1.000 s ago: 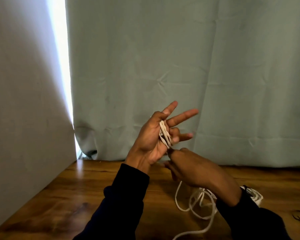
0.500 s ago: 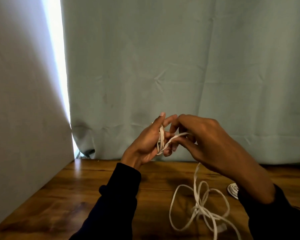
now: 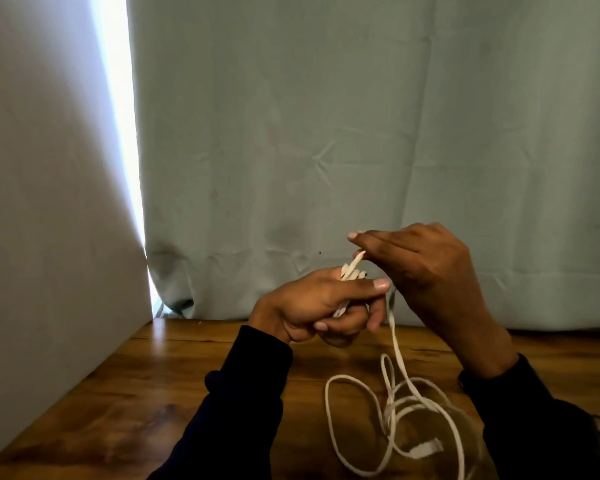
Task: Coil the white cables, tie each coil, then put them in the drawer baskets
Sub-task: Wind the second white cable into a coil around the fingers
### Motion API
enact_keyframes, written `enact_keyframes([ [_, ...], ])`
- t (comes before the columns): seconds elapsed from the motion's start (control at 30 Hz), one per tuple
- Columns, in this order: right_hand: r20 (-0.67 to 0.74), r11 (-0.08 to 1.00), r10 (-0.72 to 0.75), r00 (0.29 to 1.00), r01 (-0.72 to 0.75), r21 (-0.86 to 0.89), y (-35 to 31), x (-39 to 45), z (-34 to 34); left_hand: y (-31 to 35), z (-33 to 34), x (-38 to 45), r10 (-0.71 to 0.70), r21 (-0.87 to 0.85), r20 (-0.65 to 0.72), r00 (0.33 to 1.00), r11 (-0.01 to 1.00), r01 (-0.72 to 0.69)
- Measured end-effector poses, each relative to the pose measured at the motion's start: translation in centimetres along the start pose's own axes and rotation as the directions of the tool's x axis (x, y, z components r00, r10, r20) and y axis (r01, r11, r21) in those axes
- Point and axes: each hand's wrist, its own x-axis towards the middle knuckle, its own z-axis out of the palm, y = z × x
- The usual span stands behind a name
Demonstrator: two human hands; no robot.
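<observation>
Your left hand (image 3: 312, 303) is curled round a small bundle of turns of the white cable (image 3: 400, 365), thumb laid across the top and the lower fingers folded beneath, so the started coil sits inside your grip above the counter (image 3: 153, 393). Your right hand (image 3: 426, 271) is just beside it and a little higher, fingers bent and pinching the running strand where it leaves the bundle; exactly how the fingertips meet is hidden behind the knuckles. From between your hands the cable drops straight down to the counter, where the rest lies in several loose, overlapping loops near your right sleeve (image 3: 541, 427), with a flat white end (image 3: 426, 448) showing among them. Behind everything hangs a pale green curtain (image 3: 361, 133), with a plain wall (image 3: 49, 202) to your left. Judging from this one head view, you are early in the coiling: only a few turns are gathered, most of the length is loose, nothing is tied, and no drawer or baskets are in view, so tying and stowing are all ahead of you.
</observation>
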Motion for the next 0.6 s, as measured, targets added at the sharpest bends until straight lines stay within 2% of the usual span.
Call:
enact_keyframes([
  [0.1,0.114,0.961,0.132,0.985,-0.156,0.230,-0.5,-0.2,1.1,0.2,0.2,0.2,0.037,-0.124,0.112,0.993,0.992,-0.023],
  [0.17,0.243,0.841,0.215,0.946,-0.306,0.446,-1.2,-0.4,1.6,0.4,0.3,0.3,0.077,-0.233,0.194,0.978,0.972,-0.030],
  [0.2,0.296,0.782,0.249,0.922,-0.372,0.500,-1.6,-0.6,1.8,0.5,0.4,0.3,0.103,-0.298,0.232,0.967,0.954,-0.030],
  [0.23,0.327,0.761,0.282,0.902,-0.417,0.496,-2.1,-0.8,2.0,0.6,0.4,0.3,0.137,-0.362,0.266,0.954,0.932,-0.033],
  [0.3,0.351,0.805,0.325,0.878,-0.451,0.384,-3.0,-0.9,2.2,0.8,0.5,0.2,0.199,-0.456,0.285,0.938,0.888,-0.050],
  [0.37,0.418,0.806,0.319,0.851,-0.476,0.354,-3.0,-0.5,2.1,1.0,0.6,0.2,0.233,-0.486,0.250,0.940,0.870,-0.086],
  [0.43,0.489,0.743,0.302,0.818,-0.523,0.417,-2.7,0.1,1.9,1.0,0.7,0.3,0.269,-0.481,0.171,0.948,0.863,-0.158],
  [0.5,0.616,0.680,0.286,0.734,-0.608,0.409,-2.5,0.4,1.5,0.9,0.9,0.6,0.295,-0.466,0.067,0.953,0.854,-0.232],
  [0.6,0.724,0.688,0.248,0.644,-0.643,0.336,-2.6,0.1,1.4,0.7,0.7,1.1,0.325,-0.449,-0.102,0.940,0.828,-0.335],
])
